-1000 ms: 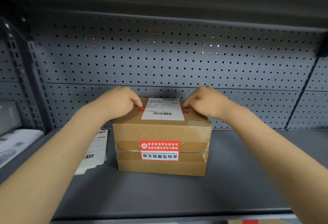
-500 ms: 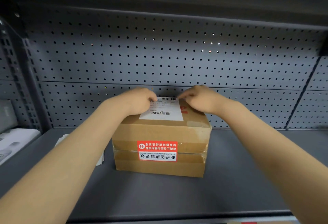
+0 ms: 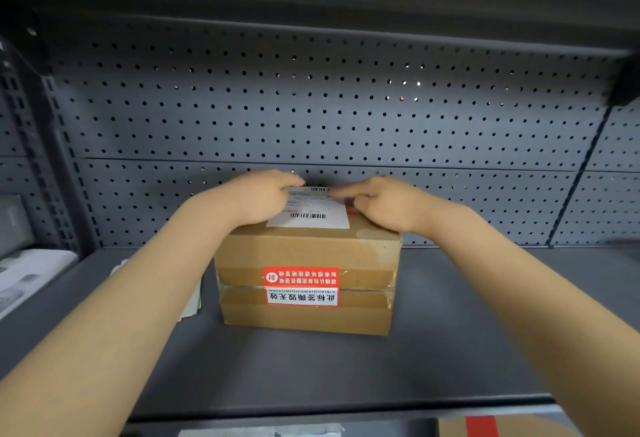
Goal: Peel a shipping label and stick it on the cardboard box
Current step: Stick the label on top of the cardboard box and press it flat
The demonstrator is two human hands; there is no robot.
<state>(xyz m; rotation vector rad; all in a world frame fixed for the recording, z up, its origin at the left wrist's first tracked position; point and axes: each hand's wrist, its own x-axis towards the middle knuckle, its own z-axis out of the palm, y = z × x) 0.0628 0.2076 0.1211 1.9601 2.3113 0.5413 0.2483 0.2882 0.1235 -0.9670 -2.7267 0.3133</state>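
Note:
A brown cardboard box (image 3: pixel 308 253) stands on the grey shelf, with a red and white seal sticker (image 3: pixel 300 286) on its front face. A white shipping label (image 3: pixel 311 215) with barcodes lies flat on the box top. My left hand (image 3: pixel 258 199) rests palm down over the label's left part, fingers reaching its far edge. My right hand (image 3: pixel 375 203) lies flat over the label's right edge and far corner. Both hands press on the label and hold nothing. The label's far corners are hidden under my fingers.
A stack of white label sheets (image 3: pixel 190 301) lies left of the box, mostly behind my left forearm. A white device (image 3: pixel 20 274) sits at the far left. The pegboard wall (image 3: pixel 329 118) rises right behind the box. Another carton (image 3: pixel 485 428) shows below the shelf edge.
Both hands have slid inward from the box top's sides onto the label, toward its far edge. The view has shifted a little, and the box has stayed in place.

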